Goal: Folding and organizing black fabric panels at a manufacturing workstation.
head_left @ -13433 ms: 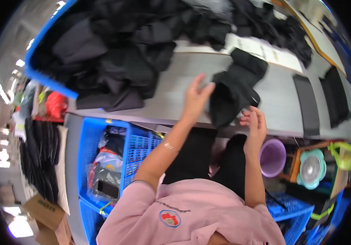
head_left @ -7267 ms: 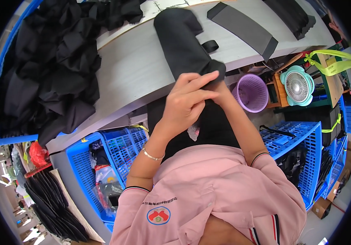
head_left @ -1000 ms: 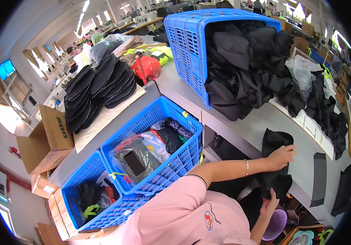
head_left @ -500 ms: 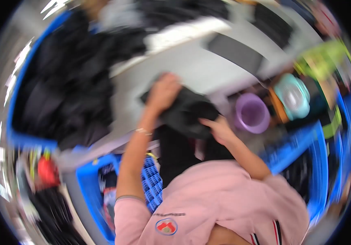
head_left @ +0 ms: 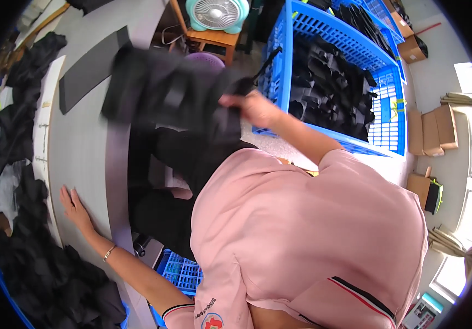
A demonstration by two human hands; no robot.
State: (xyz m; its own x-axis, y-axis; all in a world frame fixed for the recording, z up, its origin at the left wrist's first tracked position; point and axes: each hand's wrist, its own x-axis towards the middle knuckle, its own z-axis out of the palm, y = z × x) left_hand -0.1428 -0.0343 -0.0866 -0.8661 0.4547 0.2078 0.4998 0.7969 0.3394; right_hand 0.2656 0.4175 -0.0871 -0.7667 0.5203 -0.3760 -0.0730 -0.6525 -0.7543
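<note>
Two bare hands work well apart: the right hand [head_left: 255, 107], arm stretched out from the pink sleeve, has its grip closed on a black fabric piece [head_left: 164, 90], blurred and held in the air between the tabletop [head_left: 82, 148] and a blue crate [head_left: 337, 71]. The left hand [head_left: 73, 204] lies flat on the grey tabletop, fingers spread, grip open, beside a heap of black fabric [head_left: 44, 274]. That blue crate is packed with more black pieces.

Pale speckled floor [head_left: 411, 82] beyond the right hand [head_left: 255, 107], cardboard boxes [head_left: 436, 129] along it; bright windows [head_left: 469, 219] farther right; grey worktable [head_left: 82, 148] under the left hand [head_left: 71, 203].
</note>
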